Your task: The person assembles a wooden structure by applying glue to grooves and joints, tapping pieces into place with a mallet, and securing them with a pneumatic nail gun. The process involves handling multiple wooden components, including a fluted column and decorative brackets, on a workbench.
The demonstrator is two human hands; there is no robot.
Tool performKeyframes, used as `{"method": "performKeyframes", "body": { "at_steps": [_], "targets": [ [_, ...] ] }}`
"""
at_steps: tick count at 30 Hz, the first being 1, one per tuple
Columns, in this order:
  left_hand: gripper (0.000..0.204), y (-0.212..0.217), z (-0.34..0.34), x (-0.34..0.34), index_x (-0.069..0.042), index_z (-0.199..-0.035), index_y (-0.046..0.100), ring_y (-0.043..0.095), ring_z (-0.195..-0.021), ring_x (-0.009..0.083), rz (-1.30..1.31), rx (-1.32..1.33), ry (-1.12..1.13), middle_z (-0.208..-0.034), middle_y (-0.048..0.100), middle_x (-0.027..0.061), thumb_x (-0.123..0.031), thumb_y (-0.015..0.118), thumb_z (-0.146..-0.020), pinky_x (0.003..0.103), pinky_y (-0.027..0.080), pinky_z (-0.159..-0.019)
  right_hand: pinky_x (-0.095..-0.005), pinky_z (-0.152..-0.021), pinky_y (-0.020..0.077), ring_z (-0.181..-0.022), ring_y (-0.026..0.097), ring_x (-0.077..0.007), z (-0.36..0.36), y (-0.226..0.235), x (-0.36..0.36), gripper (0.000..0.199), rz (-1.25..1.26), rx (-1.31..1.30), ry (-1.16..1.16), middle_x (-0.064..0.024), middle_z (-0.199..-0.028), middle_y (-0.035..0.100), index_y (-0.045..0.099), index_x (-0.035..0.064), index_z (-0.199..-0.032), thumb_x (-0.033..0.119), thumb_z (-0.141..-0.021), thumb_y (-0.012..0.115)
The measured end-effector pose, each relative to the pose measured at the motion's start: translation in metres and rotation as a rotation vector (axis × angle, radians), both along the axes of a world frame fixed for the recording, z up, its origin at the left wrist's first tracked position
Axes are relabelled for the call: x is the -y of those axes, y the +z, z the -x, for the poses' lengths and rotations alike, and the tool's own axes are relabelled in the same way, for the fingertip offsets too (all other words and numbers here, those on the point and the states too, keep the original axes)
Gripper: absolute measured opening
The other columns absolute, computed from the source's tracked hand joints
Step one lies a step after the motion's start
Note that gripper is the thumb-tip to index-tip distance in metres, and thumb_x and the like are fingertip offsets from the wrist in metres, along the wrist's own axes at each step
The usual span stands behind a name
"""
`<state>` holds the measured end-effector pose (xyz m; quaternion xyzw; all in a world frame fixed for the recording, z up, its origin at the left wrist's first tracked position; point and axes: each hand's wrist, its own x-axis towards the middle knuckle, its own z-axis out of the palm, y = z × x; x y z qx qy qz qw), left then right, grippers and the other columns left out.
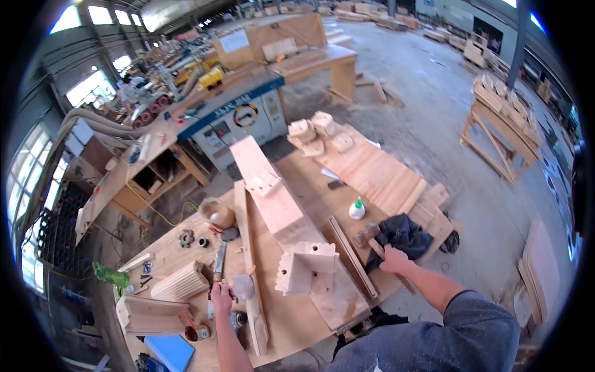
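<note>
My left hand [221, 297] is closed round the handle of a chisel [219, 255], its wide grey blade lying over the workbench and pointing away from me. On the right, my right hand [395, 258] grips the wooden handle of a hammer [367, 234], whose blocky head is beside a black cloth [404, 237]. Between my hands, a pale wooden corner piece with drilled holes [322, 283] sits on a long wooden beam [282, 217]. A smaller holed block [263, 184] lies farther along that beam. Close to my left hand is a rounded grey object [243, 287].
A green-capped white glue bottle [356, 211] stands right of the beam. Wooden strips [352, 257] flank it. Left are a fluted wooden piece [180, 282], an open can [198, 333] and a blue box [168, 353]. A wide panel [365, 164] lies beyond; a machine [242, 121] stands behind.
</note>
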<state>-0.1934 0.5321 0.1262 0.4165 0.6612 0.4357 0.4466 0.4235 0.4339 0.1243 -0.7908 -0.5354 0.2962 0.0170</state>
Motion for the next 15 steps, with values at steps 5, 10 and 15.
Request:
{"method": "performKeyframes", "body": {
  "at_steps": [5,10,15],
  "targets": [
    [0.018,0.105,-0.080,0.013,-0.007,-0.096,0.056,0.065,-0.067,0.0151,-0.127,0.446,-0.080,-0.084,0.063,0.0053,-0.023,0.058,-0.105,0.030,0.056,-0.061,-0.0394,-0.060,0.0518,-0.064,0.065,-0.0254,-0.017,-0.016,-0.016,0.013,0.034,-0.775,-0.396,-0.0137,-0.071,0.063,0.062,0.0008,-0.079,0.013,-0.078,0.064],
    [0.012,0.206,-0.107,0.040,-0.005,-0.105,0.055,0.072,-0.082,0.0221,-0.309,0.427,-0.175,-0.091,0.067,0.0094,-0.016,0.052,-0.106,0.036,0.061,-0.074,-0.0325,-0.051,0.0439,-0.054,0.053,-0.0150,0.015,0.033,0.002,0.007,-0.100,-1.012,-0.407,-0.0034,-0.064,0.055,0.057,0.0047,-0.076,0.009,-0.078,0.062],
    [0.013,0.274,-0.177,0.038,0.001,-0.112,0.051,0.072,-0.092,0.0260,-0.443,0.317,-0.309,-0.101,0.067,0.0152,-0.011,0.050,-0.106,0.041,0.060,-0.087,-0.0312,-0.051,0.0427,-0.056,0.054,-0.0136,-0.005,0.073,0.045,0.007,-0.230,-0.849,-0.332,-0.0017,-0.065,0.054,0.058,0.0045,-0.087,0.006,-0.079,0.059]
  ]
}}
